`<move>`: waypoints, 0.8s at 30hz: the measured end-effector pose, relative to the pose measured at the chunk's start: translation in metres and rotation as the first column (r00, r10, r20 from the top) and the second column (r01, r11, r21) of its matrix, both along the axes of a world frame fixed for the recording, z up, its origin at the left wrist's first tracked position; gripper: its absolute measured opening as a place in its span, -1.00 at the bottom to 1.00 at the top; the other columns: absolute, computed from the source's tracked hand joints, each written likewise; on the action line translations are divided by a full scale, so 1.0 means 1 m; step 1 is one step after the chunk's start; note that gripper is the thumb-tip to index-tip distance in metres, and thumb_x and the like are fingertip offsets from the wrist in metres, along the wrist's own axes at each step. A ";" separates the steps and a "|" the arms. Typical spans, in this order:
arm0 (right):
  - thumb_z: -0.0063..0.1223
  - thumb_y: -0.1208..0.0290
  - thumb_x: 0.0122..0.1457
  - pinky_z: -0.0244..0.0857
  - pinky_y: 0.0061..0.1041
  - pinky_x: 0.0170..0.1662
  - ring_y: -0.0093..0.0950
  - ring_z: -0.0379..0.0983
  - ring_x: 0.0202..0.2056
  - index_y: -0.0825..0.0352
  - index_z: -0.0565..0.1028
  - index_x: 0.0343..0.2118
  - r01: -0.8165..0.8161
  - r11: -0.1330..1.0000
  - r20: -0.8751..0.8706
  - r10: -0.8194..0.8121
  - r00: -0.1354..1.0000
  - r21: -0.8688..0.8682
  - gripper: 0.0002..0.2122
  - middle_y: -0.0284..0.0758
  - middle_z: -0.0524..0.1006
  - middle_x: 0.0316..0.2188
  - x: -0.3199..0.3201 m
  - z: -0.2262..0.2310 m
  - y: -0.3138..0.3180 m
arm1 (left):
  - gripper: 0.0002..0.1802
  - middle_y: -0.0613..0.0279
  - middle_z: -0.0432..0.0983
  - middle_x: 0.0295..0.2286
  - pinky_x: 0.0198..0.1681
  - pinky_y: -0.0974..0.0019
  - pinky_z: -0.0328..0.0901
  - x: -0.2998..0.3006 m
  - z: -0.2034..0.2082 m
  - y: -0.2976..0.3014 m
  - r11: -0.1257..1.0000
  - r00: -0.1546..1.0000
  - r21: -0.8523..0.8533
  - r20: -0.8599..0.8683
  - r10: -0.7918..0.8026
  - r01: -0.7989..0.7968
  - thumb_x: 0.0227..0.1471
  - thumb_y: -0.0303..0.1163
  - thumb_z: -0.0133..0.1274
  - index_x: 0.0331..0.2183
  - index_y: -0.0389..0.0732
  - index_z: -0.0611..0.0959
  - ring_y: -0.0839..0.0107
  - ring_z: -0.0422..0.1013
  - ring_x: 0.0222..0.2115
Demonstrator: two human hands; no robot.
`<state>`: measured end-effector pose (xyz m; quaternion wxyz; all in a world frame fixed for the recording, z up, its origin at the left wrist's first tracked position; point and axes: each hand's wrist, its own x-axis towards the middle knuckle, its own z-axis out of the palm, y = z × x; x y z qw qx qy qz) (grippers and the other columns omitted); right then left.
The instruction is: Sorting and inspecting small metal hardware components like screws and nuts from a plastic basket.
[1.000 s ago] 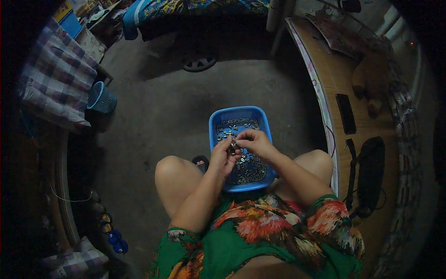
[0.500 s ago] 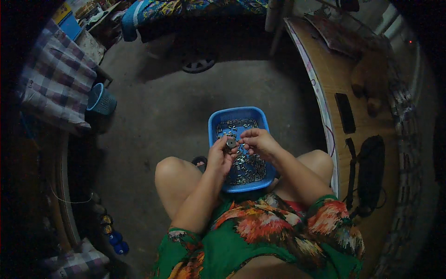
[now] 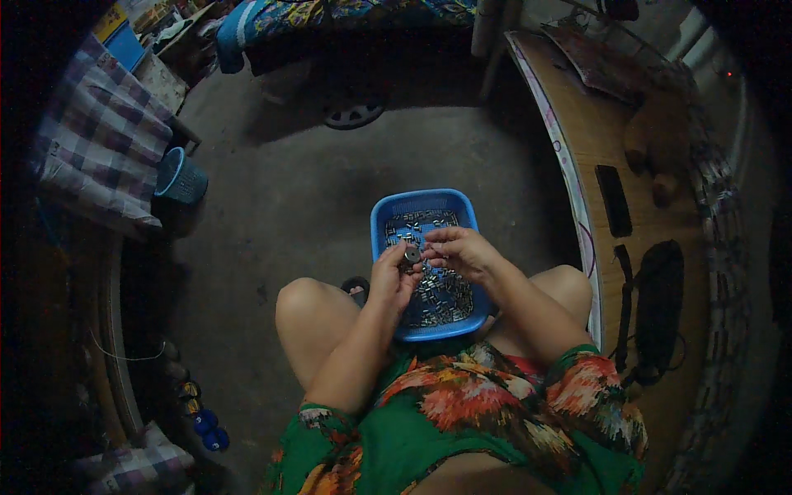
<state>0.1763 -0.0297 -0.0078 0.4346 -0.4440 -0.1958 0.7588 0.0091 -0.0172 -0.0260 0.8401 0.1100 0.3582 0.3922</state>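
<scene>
Between my knees stands a blue plastic basket (image 3: 376, 233) holding many small shiny metal cylinders (image 3: 445, 304). Over it, my left hand (image 3: 393, 279) is closed around a round grey metal disc (image 3: 412, 255) with a hole at its centre. Close to the disc's right side, my right hand (image 3: 464, 254) has its thumb and fingers drawn together. Whatever sits at those fingertips is too small to make out.
On my right is a wooden bed or bench top (image 3: 652, 223) with a dark phone-like slab (image 3: 613, 200) and a black bag (image 3: 660, 309). A blue waste bin (image 3: 181, 176) stands left, by a checked cloth (image 3: 107, 140). A spoked wheel-like disc (image 3: 353, 114) lies ahead.
The fingers of my right hand have shifted slightly beside the metal disc. My left hand keeps the disc in nearly the same place, and the basket has not moved.
</scene>
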 end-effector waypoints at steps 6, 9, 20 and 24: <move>-0.07 0.59 -0.01 0.33 -0.59 -0.31 -0.46 0.41 -0.35 0.42 0.33 -0.21 0.001 0.998 -0.091 -0.007 0.996 -0.067 -0.75 -0.24 0.43 -0.39 -0.001 0.006 0.000 | -0.78 0.20 0.37 -0.58 -0.64 0.49 0.18 0.001 0.001 0.000 1.000 1.000 -0.004 0.009 0.018 -0.018 -0.01 -0.27 -0.11 -0.43 -0.24 0.41 0.47 0.27 -0.66; -0.05 0.58 -0.01 0.34 -0.58 -0.32 -0.48 0.41 -0.38 0.40 0.35 -0.23 -0.027 0.998 -0.063 0.024 0.998 -0.052 -0.77 -0.27 0.44 -0.42 -0.002 0.006 0.000 | -0.79 0.20 0.37 -0.58 -0.63 0.49 0.18 0.000 0.001 0.000 1.000 1.000 0.001 0.018 0.004 -0.004 0.00 -0.27 -0.12 -0.42 -0.23 0.41 0.47 0.27 -0.65; 0.03 0.47 -0.03 0.20 -0.71 -0.54 -0.64 0.33 -0.52 0.34 0.39 -0.33 0.000 1.000 0.124 -0.003 0.992 0.018 -0.82 -0.42 0.40 -0.54 -0.006 0.000 -0.002 | -0.76 0.21 0.38 -0.58 -0.63 0.50 0.19 0.001 0.004 -0.001 0.998 0.998 0.046 0.030 -0.048 0.046 -0.01 -0.23 -0.10 -0.44 -0.21 0.41 0.48 0.28 -0.64; 0.04 0.45 -0.03 0.18 -0.72 -0.56 -0.66 0.32 -0.52 0.34 0.40 -0.35 -0.053 0.994 0.265 0.026 0.964 0.096 -0.83 -0.44 0.40 -0.54 -0.011 0.001 -0.002 | -0.76 0.25 0.37 -0.59 -0.64 0.54 0.22 0.001 0.004 -0.002 0.996 0.998 0.055 -0.009 -0.065 0.065 -0.02 -0.21 -0.09 -0.45 -0.19 0.41 0.53 0.30 -0.64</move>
